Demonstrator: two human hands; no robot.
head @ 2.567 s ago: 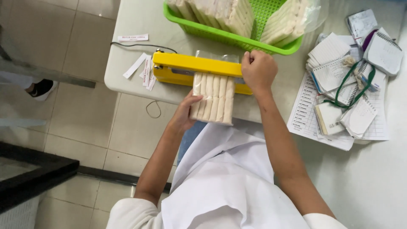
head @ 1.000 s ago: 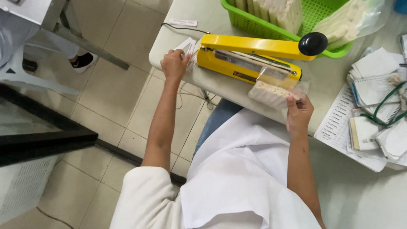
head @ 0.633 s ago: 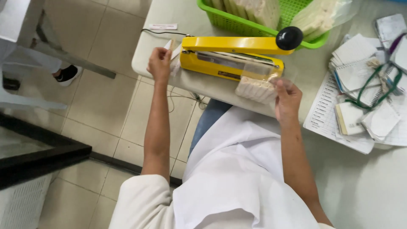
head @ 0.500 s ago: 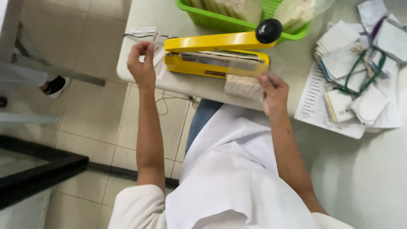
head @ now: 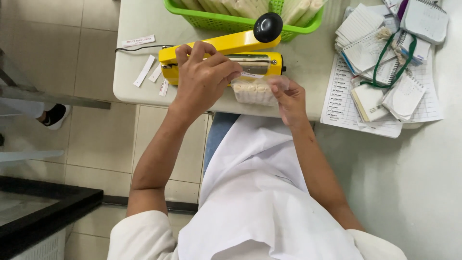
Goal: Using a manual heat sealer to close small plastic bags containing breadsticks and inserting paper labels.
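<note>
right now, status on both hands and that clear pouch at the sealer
Left hand pinching a small paper slip at the pouch mouth. Right hand holds the clear pouch. Yellow sealer arm raised. Nothing in the way.

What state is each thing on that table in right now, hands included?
Yellow heat sealer: arm raised, open.
Clear bag of pale sticks: filled, its top edge at the sealer, held by both hands.
Left hand: pinching the bag's top edge.
Right hand: gripping the bag's right side.
Green basket: full of packed bags.
Notebooks and papers: piled loosely.
</note>
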